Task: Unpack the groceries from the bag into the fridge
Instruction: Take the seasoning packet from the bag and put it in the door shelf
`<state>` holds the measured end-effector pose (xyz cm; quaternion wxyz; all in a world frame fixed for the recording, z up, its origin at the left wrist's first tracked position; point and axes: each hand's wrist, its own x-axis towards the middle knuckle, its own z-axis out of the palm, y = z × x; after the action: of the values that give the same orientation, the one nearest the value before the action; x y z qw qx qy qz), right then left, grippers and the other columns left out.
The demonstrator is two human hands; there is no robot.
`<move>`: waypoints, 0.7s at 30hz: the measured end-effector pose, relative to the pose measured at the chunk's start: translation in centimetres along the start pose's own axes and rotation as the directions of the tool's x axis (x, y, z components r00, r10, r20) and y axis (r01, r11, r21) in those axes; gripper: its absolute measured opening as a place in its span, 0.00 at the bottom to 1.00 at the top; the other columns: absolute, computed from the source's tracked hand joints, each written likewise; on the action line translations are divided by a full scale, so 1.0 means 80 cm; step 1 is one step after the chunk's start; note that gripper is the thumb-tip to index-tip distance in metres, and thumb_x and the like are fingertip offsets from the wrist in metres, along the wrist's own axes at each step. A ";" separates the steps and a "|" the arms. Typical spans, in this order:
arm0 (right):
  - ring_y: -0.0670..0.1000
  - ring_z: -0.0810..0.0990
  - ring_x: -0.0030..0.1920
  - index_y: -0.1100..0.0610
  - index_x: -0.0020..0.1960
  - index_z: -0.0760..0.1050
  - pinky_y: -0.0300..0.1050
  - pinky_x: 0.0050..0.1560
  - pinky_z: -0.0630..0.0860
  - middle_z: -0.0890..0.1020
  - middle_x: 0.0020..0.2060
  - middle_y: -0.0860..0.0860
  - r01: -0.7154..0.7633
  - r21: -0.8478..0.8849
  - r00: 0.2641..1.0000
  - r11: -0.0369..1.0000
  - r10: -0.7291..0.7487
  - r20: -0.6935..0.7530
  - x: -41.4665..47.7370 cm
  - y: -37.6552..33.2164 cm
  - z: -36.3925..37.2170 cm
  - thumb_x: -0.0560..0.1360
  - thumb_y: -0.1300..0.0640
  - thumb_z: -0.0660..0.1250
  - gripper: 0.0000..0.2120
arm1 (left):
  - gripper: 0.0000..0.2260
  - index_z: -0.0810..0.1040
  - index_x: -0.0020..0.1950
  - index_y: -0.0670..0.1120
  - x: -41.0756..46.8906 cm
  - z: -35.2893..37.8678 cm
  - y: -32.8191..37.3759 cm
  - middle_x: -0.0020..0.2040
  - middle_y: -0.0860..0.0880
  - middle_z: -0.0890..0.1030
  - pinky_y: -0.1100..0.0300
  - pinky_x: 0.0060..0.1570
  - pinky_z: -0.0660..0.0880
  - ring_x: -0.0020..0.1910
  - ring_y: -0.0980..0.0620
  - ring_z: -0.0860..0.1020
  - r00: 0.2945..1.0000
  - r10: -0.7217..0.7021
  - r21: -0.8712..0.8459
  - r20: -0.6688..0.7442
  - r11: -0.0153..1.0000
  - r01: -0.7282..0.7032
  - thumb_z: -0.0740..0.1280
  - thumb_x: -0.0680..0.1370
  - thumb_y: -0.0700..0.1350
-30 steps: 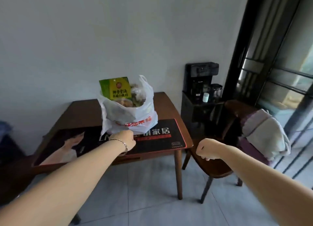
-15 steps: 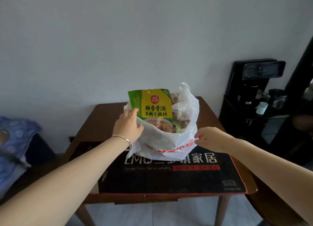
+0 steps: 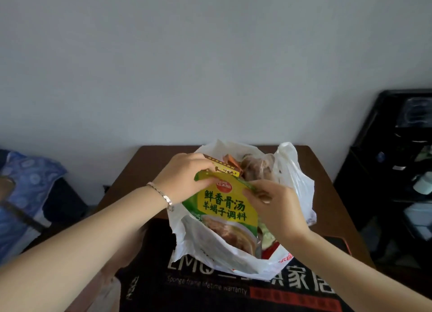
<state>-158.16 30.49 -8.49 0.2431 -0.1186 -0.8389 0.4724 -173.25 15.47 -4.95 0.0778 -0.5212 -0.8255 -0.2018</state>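
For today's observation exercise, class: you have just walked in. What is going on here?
A person is unpacking a white plastic bag of groceries that sits on a wooden table. The left hand grips the upper left corner of a green and yellow soup packet, and the right hand pinches its upper right edge. The packet's lower part is inside the bag, with other groceries behind it. No fridge is in view.

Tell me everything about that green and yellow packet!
The green and yellow packet is a flat, glossy pouch, plastic by its look, with a red round logo, green Chinese characters and a picture of soup. It leans tilted, lower part inside the white plastic bag, top sticking out. The left hand grips its top left corner; the right hand pinches its top right edge.
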 end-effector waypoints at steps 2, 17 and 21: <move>0.37 0.80 0.38 0.48 0.44 0.80 0.27 0.39 0.74 0.80 0.34 0.37 -0.021 0.053 1.000 0.998 0.020 0.024 -0.002 0.003 -0.001 0.73 0.61 0.69 0.07 | 0.19 0.84 0.46 0.44 0.006 0.006 -0.006 0.39 0.50 0.81 0.52 0.39 0.77 0.37 0.50 0.79 0.996 0.077 -0.037 -0.047 0.996 -0.078 0.61 0.73 0.57; 0.60 0.75 0.29 0.61 0.33 0.80 0.49 0.28 0.71 0.80 0.31 0.60 -0.169 0.059 0.779 0.984 0.170 -0.603 -0.021 -0.052 -0.004 0.69 0.61 0.73 0.08 | 0.18 0.70 0.63 0.43 0.077 -0.011 -0.012 0.57 0.44 0.75 0.55 0.62 0.63 0.58 0.48 0.70 0.758 0.401 0.056 -0.514 0.898 -0.437 0.59 0.78 0.52; 0.58 0.75 0.30 0.54 0.32 0.79 0.49 0.34 0.74 0.81 0.33 0.62 -0.202 -0.034 0.674 0.979 0.114 -0.730 -0.020 -0.069 -0.043 0.70 0.60 0.72 0.09 | 0.28 0.69 0.66 0.40 0.093 0.014 -0.047 0.64 0.42 0.70 0.54 0.65 0.65 0.64 0.46 0.68 0.954 0.227 -0.058 -0.197 0.968 -0.242 0.54 0.74 0.58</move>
<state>-154.84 29.46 -2.77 0.5055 -0.3809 -0.6862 0.3586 -179.85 20.69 -4.41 0.1578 -0.5968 -0.7377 -0.2734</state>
